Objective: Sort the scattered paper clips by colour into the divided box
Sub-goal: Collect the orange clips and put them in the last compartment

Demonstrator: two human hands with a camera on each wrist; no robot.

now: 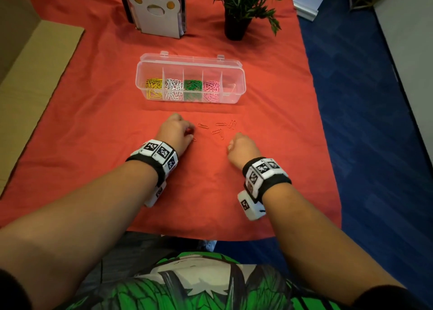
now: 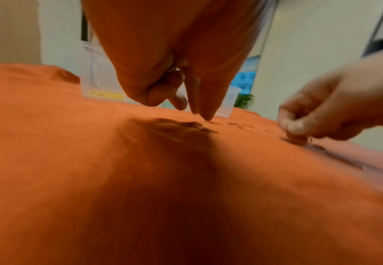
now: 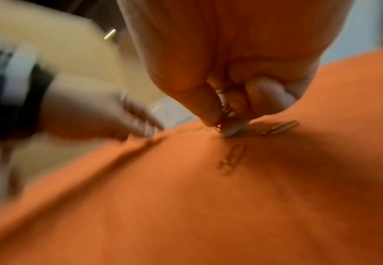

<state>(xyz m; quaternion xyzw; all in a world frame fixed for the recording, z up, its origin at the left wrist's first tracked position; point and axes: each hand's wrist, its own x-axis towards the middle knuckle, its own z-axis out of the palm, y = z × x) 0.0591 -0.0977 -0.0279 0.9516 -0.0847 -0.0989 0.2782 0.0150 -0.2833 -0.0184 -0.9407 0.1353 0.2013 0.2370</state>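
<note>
A clear divided box (image 1: 235, 75) stands on the red cloth, with yellow, white, green and pink clips in separate compartments; its rightmost compartment (image 1: 228, 90) looks almost bare. Several red paper clips (image 1: 216, 131) lie scattered in front of it, between my hands. My left hand (image 1: 191, 131) (image 2: 199, 114) points thumb and forefinger down at the cloth, its other fingers curled round what look like red clips. My right hand (image 1: 232, 143) (image 3: 220, 125) pinches a bunch of red clips (image 3: 223, 109) at the cloth. Two loose clips (image 3: 233, 157) lie just beside it.
A white paw-print holder (image 1: 157, 7) and a potted plant (image 1: 241, 12) stand behind the box. Cardboard (image 1: 35, 75) lies along the left. The cloth's right edge (image 1: 321, 122) drops to blue floor.
</note>
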